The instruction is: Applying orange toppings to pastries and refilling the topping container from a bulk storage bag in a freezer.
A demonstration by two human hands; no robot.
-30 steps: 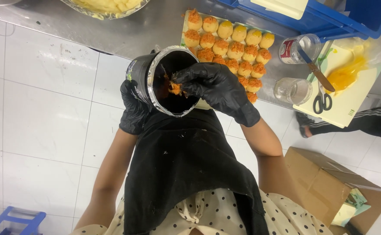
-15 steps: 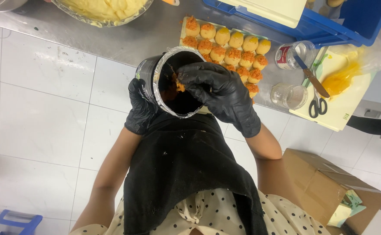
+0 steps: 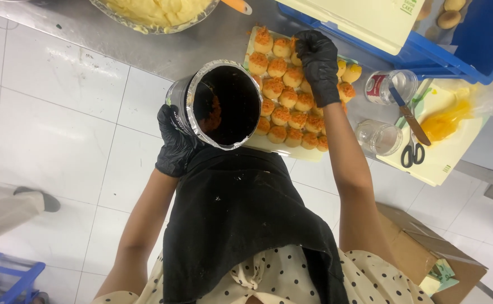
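Note:
My left hand (image 3: 174, 141), in a black glove, grips a round black can (image 3: 219, 104) with a shiny rim, tilted toward me; orange shreds cling to its inner wall. My right hand (image 3: 317, 61), also gloved, reaches over a pale tray (image 3: 280, 147) of several small yellow pastries (image 3: 283, 107) topped with orange shreds. Its fingers are pinched together above the far rows, apparently on a bit of the orange topping. I wear a black apron over a dotted top.
A steel counter (image 3: 145, 50) holds a bowl of yellow cream (image 3: 156, 12), two glass jars (image 3: 378, 137), scissors (image 3: 412, 152), a yellow piping bag (image 3: 446, 121) on a board and a blue crate (image 3: 471, 50). A cardboard box (image 3: 426, 253) sits on the floor. Another person's foot (image 3: 32, 200) is at left.
My right hand has left the can's mouth and moved up and right over the far rows of pastries. The can stays held in my left hand.

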